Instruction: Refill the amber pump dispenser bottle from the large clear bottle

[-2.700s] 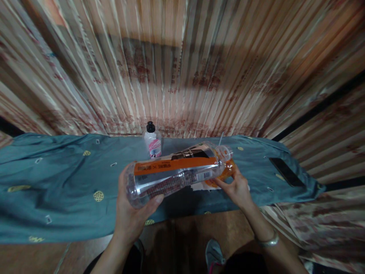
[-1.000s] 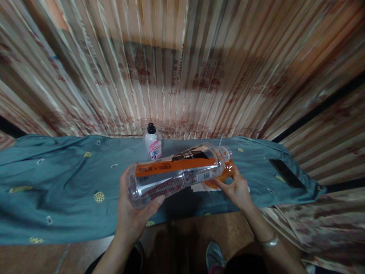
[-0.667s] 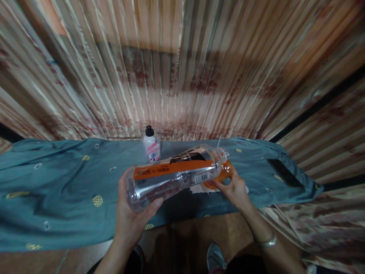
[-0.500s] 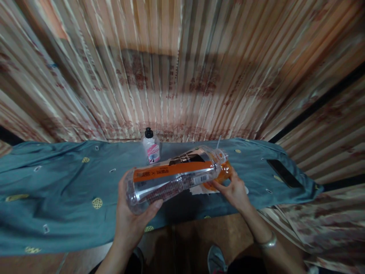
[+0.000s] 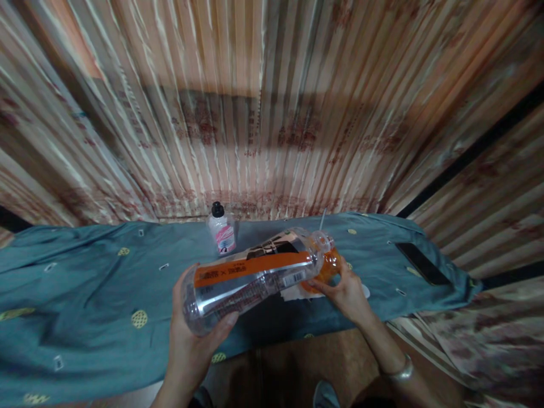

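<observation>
My left hand [image 5: 199, 334] is wrapped round the base of a large clear plastic bottle [image 5: 255, 277] with an orange, black and silver label. The bottle lies tilted in the air, its open neck pointing right. Under and behind that neck is an orange see-through container [image 5: 329, 269], gripped by the fingers of my right hand [image 5: 346, 289]. A thin pale stick [image 5: 323, 218] rises from about the container's mouth. Whether any liquid passes between the two cannot be made out. White paper [image 5: 295, 293] lies beneath the container.
A small bottle [image 5: 223, 235] with a black cap and pink label stands near the table's back edge. A dark phone [image 5: 422, 263] lies at the right on the green patterned cloth [image 5: 102, 294]. Pleated curtains [image 5: 255, 124] hang close behind the table.
The whole view has shifted slightly, so the table sits a little lower in it. Both hands keep their hold, and the large bottle stays tilted over the orange container.
</observation>
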{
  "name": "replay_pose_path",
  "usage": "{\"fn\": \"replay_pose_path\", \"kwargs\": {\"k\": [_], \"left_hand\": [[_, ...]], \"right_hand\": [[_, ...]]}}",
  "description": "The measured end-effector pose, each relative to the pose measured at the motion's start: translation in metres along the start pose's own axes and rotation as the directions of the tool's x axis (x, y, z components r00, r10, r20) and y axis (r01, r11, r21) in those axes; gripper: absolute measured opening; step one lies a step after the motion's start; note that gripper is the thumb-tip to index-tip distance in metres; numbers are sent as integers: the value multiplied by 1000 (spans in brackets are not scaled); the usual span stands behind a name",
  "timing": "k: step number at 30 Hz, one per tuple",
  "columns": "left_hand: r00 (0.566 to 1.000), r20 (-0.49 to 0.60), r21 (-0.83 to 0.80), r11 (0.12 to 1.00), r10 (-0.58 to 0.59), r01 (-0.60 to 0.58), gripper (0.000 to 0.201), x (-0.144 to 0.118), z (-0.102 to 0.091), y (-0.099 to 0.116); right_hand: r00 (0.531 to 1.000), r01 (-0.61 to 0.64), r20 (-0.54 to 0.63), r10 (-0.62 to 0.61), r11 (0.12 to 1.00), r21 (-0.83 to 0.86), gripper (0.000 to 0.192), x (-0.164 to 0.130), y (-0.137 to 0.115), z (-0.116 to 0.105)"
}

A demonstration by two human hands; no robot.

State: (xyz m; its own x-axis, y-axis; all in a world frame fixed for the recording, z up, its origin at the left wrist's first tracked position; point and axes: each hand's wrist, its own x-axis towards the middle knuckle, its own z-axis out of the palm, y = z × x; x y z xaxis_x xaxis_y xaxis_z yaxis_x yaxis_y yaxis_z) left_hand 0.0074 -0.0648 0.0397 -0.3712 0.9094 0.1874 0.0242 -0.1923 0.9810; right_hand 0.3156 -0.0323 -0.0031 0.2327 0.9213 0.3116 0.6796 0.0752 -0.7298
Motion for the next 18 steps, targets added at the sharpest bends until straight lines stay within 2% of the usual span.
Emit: {"fn": "replay_pose_path", "kwargs": {"k": [3, 9, 18], "left_hand": [[1000, -19, 29, 1000, 7, -6, 96, -1, 1, 3], [999, -14, 10, 999, -50, 50, 97, -4, 0, 2], [998, -14, 70, 996, -53, 54, 97, -11, -2, 7]], "right_hand": [[1000, -3, -19, 3, 1000, -16, 85, 0, 3, 1], [997, 43, -67, -45, 999, -29, 71, 0, 9, 8], [990, 100, -104, -100, 995, -1, 68, -2, 11, 13]]}}
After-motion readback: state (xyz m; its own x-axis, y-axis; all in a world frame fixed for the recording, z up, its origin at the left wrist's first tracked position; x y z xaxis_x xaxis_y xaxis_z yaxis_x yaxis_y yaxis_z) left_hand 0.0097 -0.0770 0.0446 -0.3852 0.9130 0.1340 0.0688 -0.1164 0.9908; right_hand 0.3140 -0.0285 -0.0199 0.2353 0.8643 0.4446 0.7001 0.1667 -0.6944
